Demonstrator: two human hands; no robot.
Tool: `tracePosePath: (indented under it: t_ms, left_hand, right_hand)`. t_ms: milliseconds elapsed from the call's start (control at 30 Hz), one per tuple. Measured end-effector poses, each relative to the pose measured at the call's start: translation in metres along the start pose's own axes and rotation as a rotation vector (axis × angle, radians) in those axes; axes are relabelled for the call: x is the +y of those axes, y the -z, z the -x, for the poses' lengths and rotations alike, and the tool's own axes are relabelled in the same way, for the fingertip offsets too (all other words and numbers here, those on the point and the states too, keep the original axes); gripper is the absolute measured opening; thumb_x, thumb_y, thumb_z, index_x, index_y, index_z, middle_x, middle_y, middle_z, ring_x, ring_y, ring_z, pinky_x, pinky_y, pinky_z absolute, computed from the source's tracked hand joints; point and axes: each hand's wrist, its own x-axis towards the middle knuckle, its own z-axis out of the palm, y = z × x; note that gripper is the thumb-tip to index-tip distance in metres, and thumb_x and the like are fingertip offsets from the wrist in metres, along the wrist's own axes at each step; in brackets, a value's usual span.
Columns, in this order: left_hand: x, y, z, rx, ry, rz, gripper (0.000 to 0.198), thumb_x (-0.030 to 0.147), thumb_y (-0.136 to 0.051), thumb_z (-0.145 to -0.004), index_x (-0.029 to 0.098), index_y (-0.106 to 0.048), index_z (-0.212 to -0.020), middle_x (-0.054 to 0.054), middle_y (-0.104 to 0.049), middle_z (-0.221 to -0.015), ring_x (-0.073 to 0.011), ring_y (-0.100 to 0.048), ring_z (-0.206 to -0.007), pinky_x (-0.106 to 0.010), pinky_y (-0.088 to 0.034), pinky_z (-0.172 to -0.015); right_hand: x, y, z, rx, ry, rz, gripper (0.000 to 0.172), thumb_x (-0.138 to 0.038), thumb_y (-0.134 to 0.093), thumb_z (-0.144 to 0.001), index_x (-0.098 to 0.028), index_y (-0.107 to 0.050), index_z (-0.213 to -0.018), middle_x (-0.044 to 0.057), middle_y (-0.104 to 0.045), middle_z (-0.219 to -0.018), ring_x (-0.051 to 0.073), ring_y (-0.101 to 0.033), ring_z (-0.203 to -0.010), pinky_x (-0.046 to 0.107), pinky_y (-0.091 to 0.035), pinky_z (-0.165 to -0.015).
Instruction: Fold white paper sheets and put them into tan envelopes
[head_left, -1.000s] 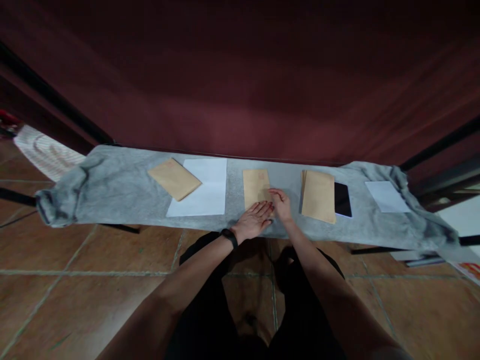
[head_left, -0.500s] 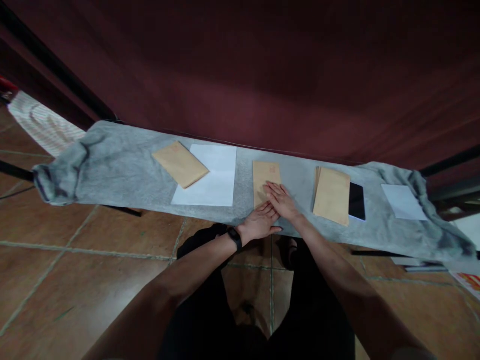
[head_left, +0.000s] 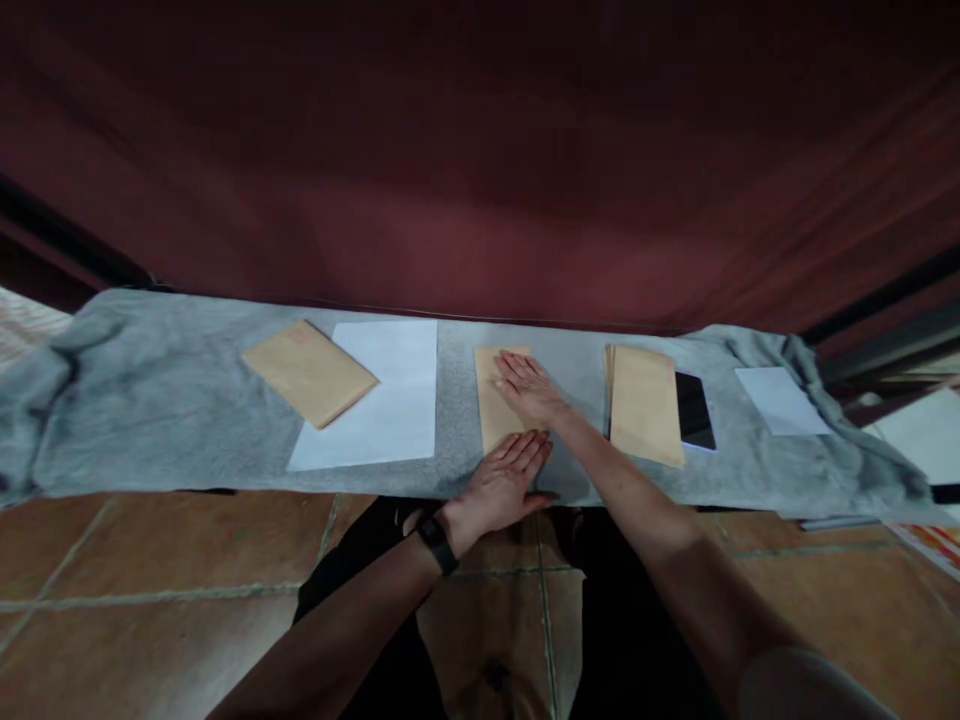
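A brown paper envelope [head_left: 491,410] lies flat in front of me, partly covered by both hands. My right hand [head_left: 529,388] rests palm down on its upper part, fingers stretched out. Over the envelope's near end lies my left hand [head_left: 504,482], flat and open, with a dark watch [head_left: 437,543] on the wrist. To the right sits a stack of brown envelopes [head_left: 645,405], overlapping a dark phone [head_left: 695,410]. More brown envelopes [head_left: 309,375] lie askew on white paper [head_left: 397,395] at the left.
A grey cloth [head_left: 172,400] covers the long narrow table and bunches up at both ends. Small white paper [head_left: 781,400] lies at the right. Behind the table hangs a dark red curtain [head_left: 480,250]. Brown floor tiles [head_left: 187,560] show below.
My right hand has slid up the envelope toward its far end, away from my left hand. My left hand stays at the near end. The camera view has shifted slightly.
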Motion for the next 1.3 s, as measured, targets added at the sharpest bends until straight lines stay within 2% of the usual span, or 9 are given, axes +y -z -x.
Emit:
tracePosePath:
  t_ms: [133,233,400,567,733,967,1133,1233,1300]
  left_hand:
    - [-0.009,0.006,-0.003,-0.018,-0.027,0.034,0.058,0.047,-0.04,-0.105,0.021,-0.037,-0.157,-0.009,-0.038,-0.165,-0.0204,-0.03,-0.155,-0.039,-0.023,-0.127]
    - [-0.013,0.011,-0.005,-0.035,-0.011,0.029,0.049,0.032,-0.037,-0.106,0.019,-0.044,-0.153,-0.009,-0.046,-0.16,-0.0192,-0.037,-0.151,-0.037,-0.029,-0.126]
    - [-0.011,0.018,-0.005,-0.052,0.054,0.033,0.055,0.009,-0.031,-0.098,0.021,-0.048,-0.149,-0.009,-0.053,-0.155,-0.0211,-0.048,-0.144,-0.041,-0.036,-0.122]
    - [-0.01,0.028,-0.003,-0.045,0.107,0.054,0.05,0.007,-0.039,-0.094,0.023,-0.056,-0.139,-0.01,-0.059,-0.149,-0.0259,-0.055,-0.138,-0.043,-0.043,-0.118]
    - [-0.013,0.032,-0.004,-0.037,0.127,0.007,0.037,0.006,-0.045,-0.095,0.018,-0.062,-0.126,-0.015,-0.063,-0.141,-0.0253,-0.06,-0.132,-0.041,-0.048,-0.111]
    - [-0.014,0.041,-0.003,-0.092,0.144,-0.024,0.037,0.003,-0.044,-0.095,0.016,-0.061,-0.125,-0.014,-0.068,-0.131,-0.0239,-0.065,-0.121,-0.04,-0.051,-0.105]
    - [-0.019,0.05,0.003,-0.018,0.13,0.024,0.024,0.012,-0.049,-0.097,0.019,-0.065,-0.113,-0.01,-0.072,-0.117,-0.0233,-0.068,-0.111,-0.037,-0.053,-0.098]
    - [-0.023,0.049,-0.001,0.027,0.189,0.095,0.022,0.023,-0.045,-0.103,0.019,-0.067,-0.105,-0.008,-0.074,-0.107,-0.0224,-0.07,-0.103,-0.036,-0.055,-0.093]
    - [-0.027,0.043,-0.007,0.1,0.253,0.132,0.029,0.024,-0.038,-0.105,0.018,-0.066,-0.114,-0.01,-0.073,-0.116,-0.0213,-0.069,-0.11,-0.036,-0.054,-0.098]
  right_hand:
    - [-0.001,0.0,0.003,0.019,0.004,-0.006,0.067,-0.051,-0.02,-0.106,-0.018,-0.027,-0.163,0.005,-0.024,-0.17,0.019,-0.02,-0.158,0.042,-0.01,-0.131]
    - [-0.002,-0.002,0.01,0.013,0.023,-0.013,0.067,-0.052,-0.02,-0.106,-0.017,-0.028,-0.163,0.005,-0.025,-0.17,0.018,-0.021,-0.158,0.04,-0.01,-0.131]
    - [-0.003,-0.002,0.027,-0.022,0.041,-0.049,0.064,-0.051,-0.021,-0.107,-0.019,-0.031,-0.162,0.004,-0.027,-0.169,0.017,-0.021,-0.157,0.039,-0.013,-0.131]
    - [-0.009,0.002,0.047,-0.069,0.029,-0.086,0.062,-0.049,-0.018,-0.108,-0.022,-0.028,-0.162,0.002,-0.025,-0.17,0.014,-0.019,-0.158,0.039,-0.014,-0.131]
    - [-0.017,0.002,0.067,-0.064,0.008,-0.126,0.061,-0.051,-0.018,-0.109,-0.024,-0.029,-0.162,0.002,-0.025,-0.169,0.015,-0.02,-0.158,0.04,-0.015,-0.131]
    - [-0.02,0.0,0.09,-0.082,-0.011,-0.29,0.064,-0.057,-0.016,-0.108,-0.024,-0.038,-0.159,0.004,-0.032,-0.167,0.018,-0.025,-0.157,0.045,-0.017,-0.131]
    - [-0.01,-0.006,0.098,0.066,0.058,-0.382,0.05,-0.046,-0.03,-0.109,-0.026,-0.057,-0.146,0.005,-0.05,-0.158,0.018,-0.042,-0.149,0.044,-0.032,-0.126]
    - [-0.01,-0.011,0.099,0.121,0.055,-0.29,0.047,-0.035,-0.038,-0.107,-0.021,-0.053,-0.149,0.008,-0.044,-0.161,0.02,-0.038,-0.151,0.046,-0.03,-0.127]
    - [-0.012,-0.013,0.1,0.108,0.053,-0.227,0.051,-0.031,-0.042,-0.105,-0.018,-0.047,-0.153,0.01,-0.039,-0.164,0.021,-0.034,-0.153,0.047,-0.027,-0.128]
